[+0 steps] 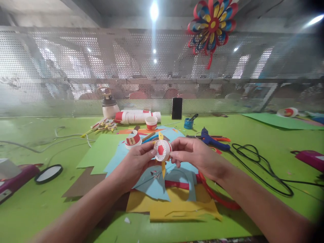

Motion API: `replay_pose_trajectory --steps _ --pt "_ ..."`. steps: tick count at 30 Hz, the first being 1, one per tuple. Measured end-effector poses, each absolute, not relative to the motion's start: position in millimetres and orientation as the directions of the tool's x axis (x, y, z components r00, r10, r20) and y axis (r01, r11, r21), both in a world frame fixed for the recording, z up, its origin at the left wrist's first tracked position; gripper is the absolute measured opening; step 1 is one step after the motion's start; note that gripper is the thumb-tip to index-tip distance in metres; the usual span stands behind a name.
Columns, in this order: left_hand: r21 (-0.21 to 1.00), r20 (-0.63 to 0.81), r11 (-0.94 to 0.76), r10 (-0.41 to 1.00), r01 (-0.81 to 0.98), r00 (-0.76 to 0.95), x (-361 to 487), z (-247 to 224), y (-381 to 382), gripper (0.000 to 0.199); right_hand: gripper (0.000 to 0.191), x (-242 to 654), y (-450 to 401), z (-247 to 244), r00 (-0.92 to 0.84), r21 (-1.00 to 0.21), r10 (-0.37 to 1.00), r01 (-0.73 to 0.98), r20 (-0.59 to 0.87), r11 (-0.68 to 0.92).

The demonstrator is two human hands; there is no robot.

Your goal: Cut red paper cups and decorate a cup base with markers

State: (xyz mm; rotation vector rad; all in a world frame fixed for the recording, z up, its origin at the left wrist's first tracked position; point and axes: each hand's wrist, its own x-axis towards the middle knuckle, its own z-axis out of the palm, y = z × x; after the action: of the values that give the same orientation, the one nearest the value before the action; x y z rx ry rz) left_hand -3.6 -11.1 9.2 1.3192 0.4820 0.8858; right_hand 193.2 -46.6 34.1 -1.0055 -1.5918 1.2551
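Note:
A small paper cup piece [161, 150] with a red shape on its round white face is held up in the middle, over sheets of blue paper [154, 180]. Yellow pointed strips stick out above and below it. My left hand [143, 155] pinches its left edge between thumb and fingers. On the right edge, the thumb and fingers of my right hand [187, 152] close on the same piece. Just behind my left hand stands a cut red and white cup [133, 138]; another cup [151, 123] is further back.
Yellow paper [182, 212] lies in front. A blue glue gun [215, 141] with a looped black cable is at right, near a blue jar [188, 124]. Stacked cups [139, 117], a phone [177, 108] and a sprayer [109, 106] stand behind. A round black-rimmed object [48, 173] lies left.

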Motion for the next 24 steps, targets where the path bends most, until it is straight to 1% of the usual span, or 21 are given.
replay_pose_trajectory --steps 2,6,9,11,12,15,17,20,24 --pt "0.96 0.152 0.018 0.807 -0.281 0.57 -3 10 -11 0.024 0.009 194 -46 32 -0.309 -0.987 0.944 0.068 0.119 0.147" --pt "0.955 0.09 0.064 0.869 -0.291 0.487 -2 9 -12 0.033 0.012 196 -45 30 -0.322 -0.998 0.945 -0.054 0.052 0.037" --pt "0.946 0.069 0.091 0.881 -0.311 0.468 -2 8 -12 0.04 0.012 195 -44 29 -0.317 -0.996 0.946 -0.073 0.066 0.045" --pt "0.94 0.064 0.104 0.882 -0.325 0.467 -2 8 -11 0.042 0.017 194 -44 29 -0.31 -0.995 0.946 -0.044 0.094 0.084" --pt "0.939 0.061 0.109 0.882 -0.328 0.467 -3 8 -11 0.042 0.022 193 -44 28 -0.297 -0.994 0.948 -0.025 0.111 0.108" --pt "0.935 0.042 0.129 0.884 -0.331 0.465 -3 9 -11 0.038 0.046 190 -46 29 -0.265 -0.983 0.952 0.051 0.155 0.174" --pt "0.932 0.028 0.143 0.887 -0.334 0.46 -2 10 -12 0.036 0.056 189 -48 31 -0.287 -0.973 0.943 0.11 0.166 0.205" --pt "0.932 0.019 0.148 0.891 -0.33 0.453 -1 12 -13 0.034 0.056 188 -49 32 -0.317 -0.952 0.931 0.18 0.181 0.246" --pt "0.938 0.012 0.142 0.898 -0.316 0.439 -1 13 -14 0.035 0.059 185 -48 27 -0.277 -0.91 0.934 0.283 0.225 0.303"
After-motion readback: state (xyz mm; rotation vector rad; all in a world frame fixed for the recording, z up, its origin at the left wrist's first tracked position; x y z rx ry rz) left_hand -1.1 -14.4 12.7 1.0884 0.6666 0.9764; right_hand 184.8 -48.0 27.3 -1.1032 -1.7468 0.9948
